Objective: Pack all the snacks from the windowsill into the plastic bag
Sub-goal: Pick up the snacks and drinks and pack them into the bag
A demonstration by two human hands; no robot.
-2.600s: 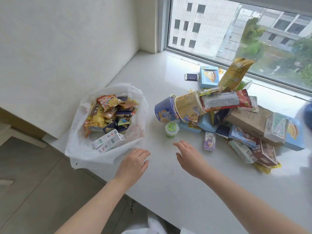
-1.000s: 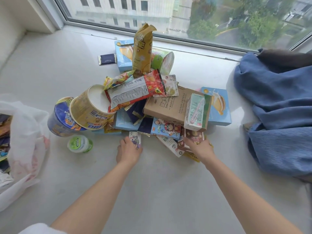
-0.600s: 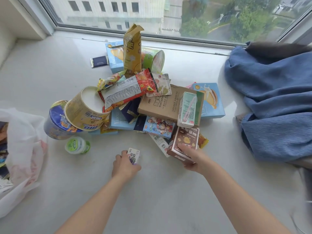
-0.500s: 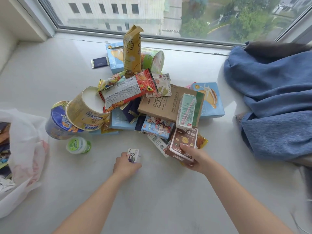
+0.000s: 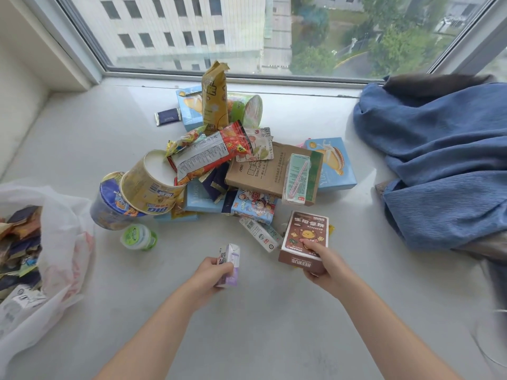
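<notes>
A pile of snacks (image 5: 241, 171) covers the middle of the white windowsill (image 5: 82, 138): boxes, foil packets, two stacked noodle cups (image 5: 137, 193). My left hand (image 5: 211, 275) grips a small purple-and-white carton (image 5: 230, 263), lifted just in front of the pile. My right hand (image 5: 326, 266) holds a brown snack box (image 5: 306, 237) by its near end, pulled clear of the pile. The white plastic bag (image 5: 55, 242) lies open at the far left with several snacks inside.
A small green-lidded cup (image 5: 138, 237) stands alone between bag and pile. A dark wrapped bar (image 5: 167, 116) lies behind the pile near the window. Crumpled blue cloth (image 5: 439, 165) fills the right side of the sill.
Both hands reached into the pile's front edge, each closed on an item and drew it back toward me. The view turned right from the bag to the pile.
</notes>
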